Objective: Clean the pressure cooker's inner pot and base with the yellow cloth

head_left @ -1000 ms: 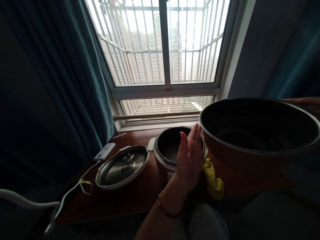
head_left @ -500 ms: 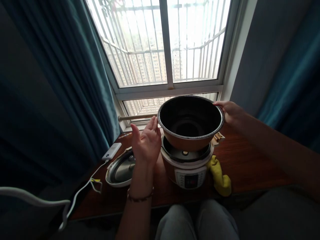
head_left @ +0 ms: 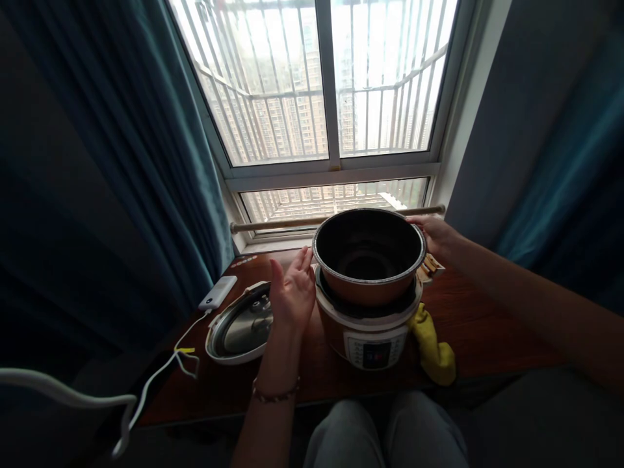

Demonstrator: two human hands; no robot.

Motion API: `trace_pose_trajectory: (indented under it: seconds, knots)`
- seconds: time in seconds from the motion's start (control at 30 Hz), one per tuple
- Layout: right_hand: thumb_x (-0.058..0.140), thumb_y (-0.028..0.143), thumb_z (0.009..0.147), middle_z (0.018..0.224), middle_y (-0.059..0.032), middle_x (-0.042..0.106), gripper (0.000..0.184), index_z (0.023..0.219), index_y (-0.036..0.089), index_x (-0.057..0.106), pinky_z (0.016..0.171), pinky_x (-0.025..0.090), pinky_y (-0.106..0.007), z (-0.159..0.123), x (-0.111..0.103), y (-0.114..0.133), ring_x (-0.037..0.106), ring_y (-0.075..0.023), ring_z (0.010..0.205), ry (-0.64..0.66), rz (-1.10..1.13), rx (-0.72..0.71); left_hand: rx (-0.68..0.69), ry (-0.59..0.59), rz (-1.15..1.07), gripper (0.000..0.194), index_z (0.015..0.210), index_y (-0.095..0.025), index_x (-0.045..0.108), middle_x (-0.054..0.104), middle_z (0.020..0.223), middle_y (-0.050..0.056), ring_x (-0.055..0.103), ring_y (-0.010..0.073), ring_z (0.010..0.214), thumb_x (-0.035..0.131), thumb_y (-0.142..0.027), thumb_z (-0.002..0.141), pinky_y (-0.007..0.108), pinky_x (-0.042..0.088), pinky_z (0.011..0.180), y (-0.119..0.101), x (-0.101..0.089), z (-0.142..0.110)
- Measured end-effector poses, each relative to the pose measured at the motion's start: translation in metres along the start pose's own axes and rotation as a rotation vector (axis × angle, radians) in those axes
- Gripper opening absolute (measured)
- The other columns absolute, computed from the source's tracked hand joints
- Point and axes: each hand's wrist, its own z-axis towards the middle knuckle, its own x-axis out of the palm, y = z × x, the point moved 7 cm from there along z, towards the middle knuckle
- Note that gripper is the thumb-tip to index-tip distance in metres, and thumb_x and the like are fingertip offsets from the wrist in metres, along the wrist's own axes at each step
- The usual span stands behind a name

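A dark-lined inner pot (head_left: pixel 369 292) with a copper-coloured outside hangs just above the rice cooker (head_left: pixel 336 331), its lower part close to or partly inside the opening. My right hand (head_left: pixel 435 234) grips the rim at the right, thumb over the edge and fingers mostly hidden behind the wall. At the pot's left side is my left hand (head_left: pixel 294 292), palm turned up and fingers stretched out, the fingertips at the rim. The thumb stands apart from them. Beside my left wrist lies the cooker's detached lid (head_left: pixel 244 328), inner metal side up.
A yellow cloth (head_left: pixel 433 348) lies against the cooker's right side. On the table (head_left: pixel 497 331) at the left are a white power bank (head_left: pixel 218 292) and its white cable (head_left: pixel 158 366). A rod (head_left: pixel 277 225) runs before the barred window (head_left: pixel 273 97); blue curtains (head_left: pixel 146 130) hang at the sides.
The inner pot has come down toward the cooker, and its base now sits lower at the opening. My right hand has lowered with it. My left hand has moved slightly down and right.
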Motion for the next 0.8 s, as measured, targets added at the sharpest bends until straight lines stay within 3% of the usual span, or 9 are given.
trace_pose_trajectory:
  seconds: [0.17,0.53,0.8]
  knots:
    - [0.051,0.004,0.071,0.051,-0.0023,0.061,0.011,0.067,0.013,0.057,0.05,0.051,-0.024,0.008,0.0,-0.022,0.056,-0.0124,0.046,0.062,-0.027,0.065,0.009,-0.013,0.02,0.074,0.133,-0.009,0.036,0.045,0.133,0.016,0.042,0.0203,0.123,0.028,-0.063,0.083,0.027,0.039,0.097,0.004,-0.008,-0.005]
    - [0.055,0.005,0.065,0.053,-0.0033,0.062,0.008,0.066,0.012,0.058,0.052,0.051,-0.025,0.018,-0.011,-0.047,0.057,-0.013,0.048,0.099,-0.108,0.057,-0.023,-0.026,0.055,0.07,0.133,-0.009,0.034,0.039,0.138,0.014,0.039,0.0192,0.125,0.03,-0.06,0.084,0.026,0.031,0.103,0.026,-0.02,-0.017]
    - [0.059,0.008,0.059,0.059,-0.0052,0.065,0.008,0.066,0.011,0.061,0.052,0.05,-0.025,0.043,-0.027,-0.068,0.059,-0.0145,0.052,0.095,-0.28,-0.051,-0.021,-0.028,0.123,0.073,0.138,-0.015,0.028,0.027,0.145,0.011,0.028,0.021,0.132,0.029,-0.063,0.082,0.031,0.021,0.109,0.044,-0.034,-0.019]
